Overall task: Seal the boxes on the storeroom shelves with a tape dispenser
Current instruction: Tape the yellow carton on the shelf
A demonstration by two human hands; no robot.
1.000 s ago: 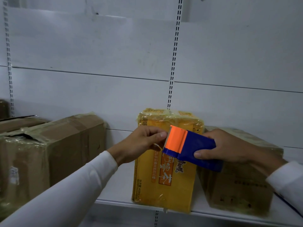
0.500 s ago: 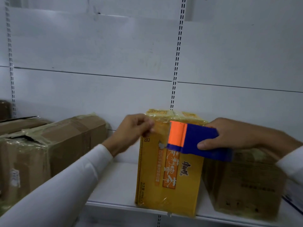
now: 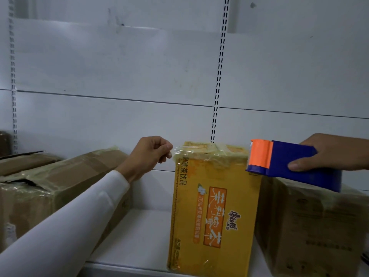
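Left hand (image 3: 151, 154) — fingers curled, thumb and forefinger pinching the free end of a clear tape strip (image 3: 199, 149) just beside the upper left corner of the yellow box (image 3: 211, 212); white sleeve (image 3: 65, 222) runs down to the lower left. Right hand (image 3: 331, 154) — wrapped around the blue body of the tape dispenser (image 3: 289, 162), thumb on its near face, holding it at the box's upper right corner with the orange cutter end facing left. Tape strip: stretched between the two hands along the top front edge of the yellow box; whether it already touches the cardboard cannot be told. Yellow box: upright on the white shelf (image 3: 139, 236), printed front toward the camera, top already covered in yellowish tape. Brown box, right (image 3: 311, 232): touching or just beside the yellow box, partly behind the dispenser. Brown box, left (image 3: 50, 186): well apart on the same shelf, top wrapped in creased tape. White back panel (image 3: 119, 66) with slotted uprights behind.
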